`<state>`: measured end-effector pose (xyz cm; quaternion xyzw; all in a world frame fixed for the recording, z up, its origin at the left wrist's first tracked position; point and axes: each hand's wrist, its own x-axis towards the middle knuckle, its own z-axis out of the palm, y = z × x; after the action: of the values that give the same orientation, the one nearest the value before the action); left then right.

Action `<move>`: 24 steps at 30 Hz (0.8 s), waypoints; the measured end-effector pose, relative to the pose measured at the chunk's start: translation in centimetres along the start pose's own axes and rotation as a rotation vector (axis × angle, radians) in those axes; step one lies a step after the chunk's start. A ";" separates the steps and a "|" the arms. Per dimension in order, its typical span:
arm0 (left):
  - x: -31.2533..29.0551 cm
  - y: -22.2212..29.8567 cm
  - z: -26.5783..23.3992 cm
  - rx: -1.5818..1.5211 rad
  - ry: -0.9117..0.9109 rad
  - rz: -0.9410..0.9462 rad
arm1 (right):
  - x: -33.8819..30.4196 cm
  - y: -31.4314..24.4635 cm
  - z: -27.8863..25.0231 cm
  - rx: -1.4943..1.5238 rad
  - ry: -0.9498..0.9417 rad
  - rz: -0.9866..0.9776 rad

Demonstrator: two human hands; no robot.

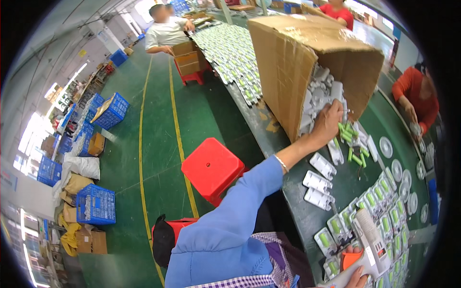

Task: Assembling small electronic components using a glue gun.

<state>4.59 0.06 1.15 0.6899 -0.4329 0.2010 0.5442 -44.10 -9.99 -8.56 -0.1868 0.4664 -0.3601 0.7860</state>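
1 big brown cardboard box (281, 72), shiny tape on it, sits tipped on its side, mouth open. I can see loose white plastic parts (317, 89) heaped inside, jumbled at odd angles. Apart from it, 1 pale grey pistol-shaped tool (370, 235) with an orange piece at its grip is held slantwise over white plastic housings (379, 194) bearing green cylinders (378, 193).

Brightly lit around the left hand (329, 120) and the right hand (357, 278), with white glare from windows (31, 141) and glowing strips (23, 223) far to the left of both. Shiny on the tape (312, 30) atop the cardboard box (276, 81) at the left hand, shadowed within. Darker on the floor (223, 117) beside the desk (294, 185), left of that hand. Fairly crisp near the hands, softer far beyond; strongly bowed toward the rim, black at the corners.
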 end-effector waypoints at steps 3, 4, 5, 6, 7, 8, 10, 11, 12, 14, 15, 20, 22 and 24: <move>-1.7 2.0 -3.7 0.010 -0.085 0.228 | -15.8 -0.2 12.4 -0.734 0.015 -0.505; -1.9 4.2 -5.2 0.021 -0.176 0.265 | -16.4 0.1 13.9 -0.439 -0.343 -0.508; -2.4 5.3 -7.6 0.105 -0.224 0.291 | -17.0 0.5 15.2 -0.394 -0.346 -0.516; -3.7 5.4 -9.2 0.221 -0.288 0.196 | -17.5 0.9 16.4 -0.386 -0.285 -0.558; -4.7 5.6 -10.4 0.132 -0.287 0.143 | -17.4 1.0 16.6 -0.387 -0.289 -0.557; -5.8 4.6 -11.2 0.147 -0.330 0.142 | -17.4 1.3 17.3 -0.405 -0.245 -0.578; -8.4 4.3 -12.0 0.047 -0.415 -0.042 | -17.5 1.8 18.6 -0.398 -0.196 -0.545; -9.6 3.7 -11.9 0.017 -0.444 -0.081 | -17.5 2.0 18.8 -0.407 -0.205 -0.521; -10.1 3.2 -11.5 0.063 -0.506 -0.019 | -17.3 2.1 19.2 -0.439 -0.224 -0.517; -11.4 2.4 -11.4 0.085 -0.480 -0.015 | -16.6 2.7 19.9 -0.484 -0.291 -0.468; -11.9 2.2 -11.4 0.114 -0.453 0.004 | -16.2 3.2 20.1 -0.496 -0.328 -0.452; -14.8 3.9 -9.9 0.197 -0.280 0.000 | -14.4 4.7 22.5 -0.576 -0.420 -0.392; -15.8 4.5 -9.8 0.237 -0.267 -0.033 | -13.5 5.4 23.8 -0.595 -0.461 -0.380; -16.2 4.9 -10.0 0.213 -0.250 -0.087 | -12.5 5.9 24.8 -0.666 -0.487 -0.379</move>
<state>-6.32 15.25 -4.86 0.7814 -0.4433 0.1348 0.4181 -24.12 2.16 7.47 -0.5907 0.3159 -0.2735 0.6902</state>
